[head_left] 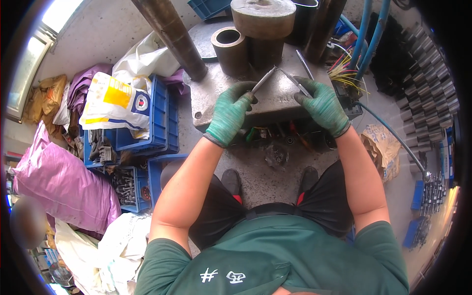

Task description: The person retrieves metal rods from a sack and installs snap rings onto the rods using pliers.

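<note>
My left hand, in a green work glove, pinches a slim silvery metal rod that tapers toward its far end. A second slim metal rod, dark toward its tip, is gripped by my gloved right hand. The two tips slant toward each other and nearly meet above the steel machine bed; whether they touch I cannot tell. Another thin metal rod lies on the bed beyond my right hand. Behind it stand a hollow steel cylinder and a thick round steel block.
Steel columns rise at both sides of the bed. Blue crates with metal parts and a white-yellow bag sit left, near a purple sack. Blue hoses, loose wires and stacked metal cylinders stand right.
</note>
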Demonstrator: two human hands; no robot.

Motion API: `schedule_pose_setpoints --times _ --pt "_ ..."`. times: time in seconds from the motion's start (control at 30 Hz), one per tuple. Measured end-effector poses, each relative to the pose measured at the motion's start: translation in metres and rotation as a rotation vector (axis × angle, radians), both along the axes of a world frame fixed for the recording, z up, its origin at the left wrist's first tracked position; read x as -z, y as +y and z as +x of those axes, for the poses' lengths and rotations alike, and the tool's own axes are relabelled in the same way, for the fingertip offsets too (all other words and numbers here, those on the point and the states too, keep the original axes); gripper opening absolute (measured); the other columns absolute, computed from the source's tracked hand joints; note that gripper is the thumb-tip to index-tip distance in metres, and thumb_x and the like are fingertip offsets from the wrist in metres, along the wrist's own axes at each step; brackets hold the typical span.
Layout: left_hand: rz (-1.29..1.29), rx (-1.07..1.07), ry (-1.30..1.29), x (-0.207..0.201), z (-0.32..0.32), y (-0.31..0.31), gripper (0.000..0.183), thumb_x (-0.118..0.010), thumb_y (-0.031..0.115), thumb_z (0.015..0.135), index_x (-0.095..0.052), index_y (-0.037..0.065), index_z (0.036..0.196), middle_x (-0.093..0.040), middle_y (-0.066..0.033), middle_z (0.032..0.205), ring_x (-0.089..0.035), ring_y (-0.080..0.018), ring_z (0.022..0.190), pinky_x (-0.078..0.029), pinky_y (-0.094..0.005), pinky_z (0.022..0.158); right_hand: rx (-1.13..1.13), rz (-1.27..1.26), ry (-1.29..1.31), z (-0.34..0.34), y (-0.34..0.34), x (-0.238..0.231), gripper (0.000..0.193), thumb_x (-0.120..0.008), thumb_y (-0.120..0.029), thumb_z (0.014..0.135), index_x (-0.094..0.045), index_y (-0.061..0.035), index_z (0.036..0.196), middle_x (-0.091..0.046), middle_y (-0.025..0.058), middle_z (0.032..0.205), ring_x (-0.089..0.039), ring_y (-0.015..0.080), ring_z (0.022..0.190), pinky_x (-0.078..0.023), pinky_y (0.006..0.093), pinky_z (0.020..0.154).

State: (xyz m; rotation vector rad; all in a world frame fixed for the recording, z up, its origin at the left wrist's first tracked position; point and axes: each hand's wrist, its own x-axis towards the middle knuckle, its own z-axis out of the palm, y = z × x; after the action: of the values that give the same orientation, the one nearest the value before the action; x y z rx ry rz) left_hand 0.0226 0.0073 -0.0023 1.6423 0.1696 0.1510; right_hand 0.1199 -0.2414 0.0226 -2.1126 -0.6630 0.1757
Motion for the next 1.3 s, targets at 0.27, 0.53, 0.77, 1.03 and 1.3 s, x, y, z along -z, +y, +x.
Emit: schedule_pose_setpoints --times 0.27,0.53,0.77,1.03,1.3 --pt "0.253 -0.009 -0.084 -0.006 -0.005 0.004 0.032 -0.067 0.004 0.097 -0.070 0.001 0.129 -0.073 -0.0085 0.110 -0.067 -0.0168 0.105 -0.054 -0.0326 0.097 -0.175 -0.155 0.021 0.012 -0.021 -0.005 0.050 -0.070 -0.018 0.089 -0.068 -0.0037 0.137 -0.075 0.0243 0.118 -0.073 0.0326 0.107 -0.054 0.0387 0.098" --pt "-0.006 0.217 0.055 -0.006 -0.009 0.005 0.033 -0.059 0.009 0.102 -0.067 0.000 0.133 -0.073 -0.0075 0.111 -0.067 -0.0143 0.100 -0.055 -0.0288 0.091 -0.351 -0.236 0.062 -0.005 -0.017 -0.029 0.052 -0.070 -0.014 0.086 -0.067 -0.0024 0.136 -0.075 0.0234 0.115 -0.074 0.0308 0.104 -0.055 0.0392 0.096" --pt "-0.087 0.235 0.144 -0.009 -0.009 -0.003 0.039 -0.060 0.023 0.105 -0.066 -0.003 0.133 -0.073 -0.0076 0.108 -0.066 -0.0109 0.085 -0.055 -0.0257 0.076 -0.440 -0.273 0.094 -0.002 -0.016 -0.022 0.056 -0.070 -0.014 0.083 -0.066 -0.0025 0.138 -0.075 0.0231 0.118 -0.074 0.0298 0.106 -0.055 0.0382 0.097" --pt "-0.268 0.313 0.310 -0.007 -0.006 0.000 0.042 -0.059 0.027 0.106 -0.062 -0.003 0.137 -0.072 -0.0065 0.092 -0.063 -0.0106 0.065 -0.053 -0.0254 0.062 -0.465 -0.262 0.073 -0.001 -0.016 -0.016 0.058 -0.071 -0.014 0.083 -0.064 -0.0016 0.139 -0.073 0.0240 0.122 -0.072 0.0335 0.112 -0.055 0.0405 0.099" --pt "-0.622 0.325 0.333 -0.002 -0.004 0.009 0.049 -0.061 0.031 0.106 -0.058 -0.002 0.142 -0.070 -0.0066 0.083 -0.059 -0.0115 0.054 -0.046 -0.0237 0.048 -0.452 -0.079 0.047 -0.004 -0.007 0.000 0.051 -0.073 -0.015 0.088 -0.064 -0.0013 0.137 -0.072 0.0212 0.120 -0.070 0.0296 0.111 -0.054 0.0406 0.099"
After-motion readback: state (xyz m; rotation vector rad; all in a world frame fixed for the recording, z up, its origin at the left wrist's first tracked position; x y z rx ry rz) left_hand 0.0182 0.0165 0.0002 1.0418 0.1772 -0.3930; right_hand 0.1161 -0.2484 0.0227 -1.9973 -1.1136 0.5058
